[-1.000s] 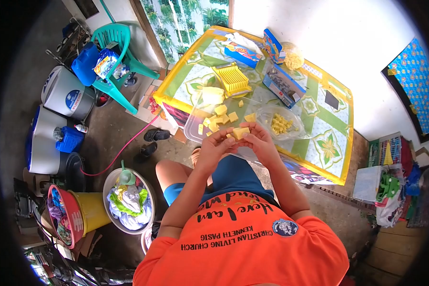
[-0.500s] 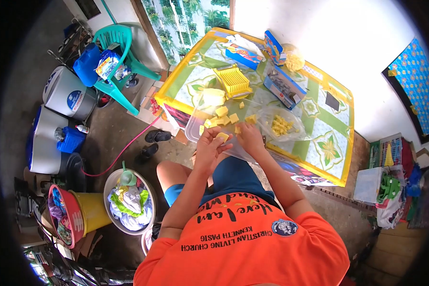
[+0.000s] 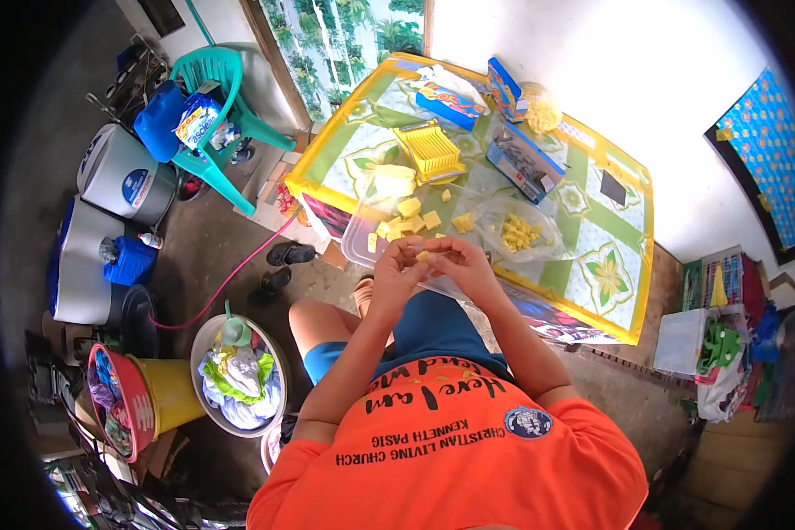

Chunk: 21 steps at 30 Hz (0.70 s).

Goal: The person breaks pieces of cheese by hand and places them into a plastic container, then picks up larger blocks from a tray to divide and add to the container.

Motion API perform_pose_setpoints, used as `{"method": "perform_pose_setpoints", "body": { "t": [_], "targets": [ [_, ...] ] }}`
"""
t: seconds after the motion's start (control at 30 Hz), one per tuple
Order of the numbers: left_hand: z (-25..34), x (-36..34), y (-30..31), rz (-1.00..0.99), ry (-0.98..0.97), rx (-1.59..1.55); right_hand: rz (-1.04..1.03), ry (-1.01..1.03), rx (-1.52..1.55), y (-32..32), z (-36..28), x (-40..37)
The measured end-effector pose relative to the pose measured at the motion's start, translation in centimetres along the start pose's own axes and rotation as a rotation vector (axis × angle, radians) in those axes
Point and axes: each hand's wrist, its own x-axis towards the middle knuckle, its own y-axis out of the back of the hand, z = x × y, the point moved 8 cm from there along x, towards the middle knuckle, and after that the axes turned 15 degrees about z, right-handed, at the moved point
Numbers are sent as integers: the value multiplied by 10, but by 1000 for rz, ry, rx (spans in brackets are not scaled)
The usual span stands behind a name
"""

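My left hand (image 3: 399, 272) and my right hand (image 3: 465, 268) meet over the near edge of a clear plastic tray (image 3: 355, 237). Pinched between their fingertips is a small yellow piece (image 3: 423, 256), mostly covered by the fingers. Several yellow blocks (image 3: 409, 208) lie loose in the tray just beyond my hands. To the right, a clear plastic bag (image 3: 549, 240) holds many smaller yellow pieces (image 3: 519, 233). A yellow slotted rack (image 3: 428, 152) stands behind the tray, with a pale yellow lump (image 3: 393, 181) beside it.
Blue boxes (image 3: 527, 163) and a round heap of pale yellow pieces (image 3: 543, 115) sit farther back on the patterned tablecloth (image 3: 609, 274). On the floor at left are a basin of laundry (image 3: 238, 371), a green chair (image 3: 216, 66) and a pink hose (image 3: 225, 291).
My right hand has come back from the tray's blocks to meet my left hand. The yellow piece, earlier plain in my left fingers, is now between both hands.
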Motion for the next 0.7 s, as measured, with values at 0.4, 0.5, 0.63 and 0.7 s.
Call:
{"method": "perform_pose_setpoints", "body": {
  "t": [0.4,0.5,0.63,0.7],
  "targets": [
    [-3,-6,-4,-82,115,-65,11,58,119,8,-23,-9],
    [1,-8,-6,-101,123,-84,3,77,49,9,-27,-11],
    [4,-9,-7,-139,85,-10,15,74,-9,10,-27,-13],
    [5,-10,-8,-145,101,0,13,73,15,10,-27,-13]
  ]
}}
